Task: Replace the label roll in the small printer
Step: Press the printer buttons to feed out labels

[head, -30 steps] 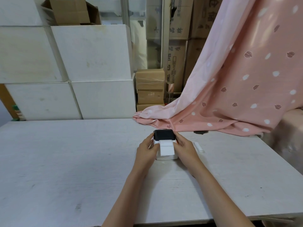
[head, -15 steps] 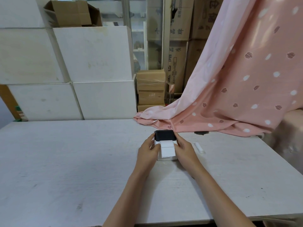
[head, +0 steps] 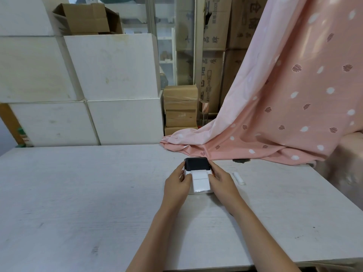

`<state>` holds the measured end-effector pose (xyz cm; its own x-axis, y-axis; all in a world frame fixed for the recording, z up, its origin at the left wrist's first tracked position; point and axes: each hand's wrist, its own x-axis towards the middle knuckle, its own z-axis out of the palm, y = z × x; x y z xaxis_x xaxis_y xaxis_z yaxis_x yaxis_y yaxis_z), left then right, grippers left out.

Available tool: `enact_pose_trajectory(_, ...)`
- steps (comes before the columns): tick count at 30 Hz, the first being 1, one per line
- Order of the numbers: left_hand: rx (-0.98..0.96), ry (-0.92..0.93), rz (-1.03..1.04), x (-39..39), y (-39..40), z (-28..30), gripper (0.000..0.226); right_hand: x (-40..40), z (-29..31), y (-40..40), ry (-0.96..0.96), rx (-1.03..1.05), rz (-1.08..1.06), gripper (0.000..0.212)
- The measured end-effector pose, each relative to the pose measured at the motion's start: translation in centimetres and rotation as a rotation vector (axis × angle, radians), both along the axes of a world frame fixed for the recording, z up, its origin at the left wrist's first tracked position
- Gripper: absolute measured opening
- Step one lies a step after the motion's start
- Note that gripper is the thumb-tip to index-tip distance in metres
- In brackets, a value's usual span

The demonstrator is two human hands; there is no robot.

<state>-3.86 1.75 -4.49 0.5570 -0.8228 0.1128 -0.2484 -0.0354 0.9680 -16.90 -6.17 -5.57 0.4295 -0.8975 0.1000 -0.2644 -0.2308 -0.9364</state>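
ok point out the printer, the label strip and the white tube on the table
printer (head: 197, 163), head view, on its black lid
label strip (head: 200, 181), head view, middle of the white strip
white tube (head: 238, 178), head view, mid-length, right of the right hand (head: 223, 180)

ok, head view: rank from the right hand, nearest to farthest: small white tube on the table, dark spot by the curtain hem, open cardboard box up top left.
From the right hand:
1. Small white tube, on the table just to its right.
2. Dark spot, farther back at the pink curtain's hem.
3. Open cardboard box, far upper left on the white blocks.
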Motion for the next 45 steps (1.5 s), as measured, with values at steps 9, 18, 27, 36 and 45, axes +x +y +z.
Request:
enact_pose_trajectory(9,-0.010,0.014,-0.002,0.1,-0.1,-0.2,0.044,0.1,-0.3,-0.3,-0.030,0.014,0.013,0.055)
enact_pose_trajectory(18,0.015,-0.024,-0.016,0.0,0.0,0.0,0.051,0.0,-0.2,-0.1,-0.055,0.004,0.007,0.051)
enact_pose_trajectory(27,0.008,-0.040,-0.018,-0.1,0.1,0.2,0.044,-0.1,0.6,0.5,-0.093,0.043,0.044,0.056)
enact_pose_trajectory(36,0.008,-0.028,-0.005,0.1,-0.1,-0.2,0.046,-0.2,0.7,0.6,-0.106,0.047,0.062,0.058)
enact_pose_trajectory(45,0.009,-0.015,-0.009,0.0,0.0,0.0,0.048,-0.3,0.6,0.5,-0.109,0.035,0.063,0.058)
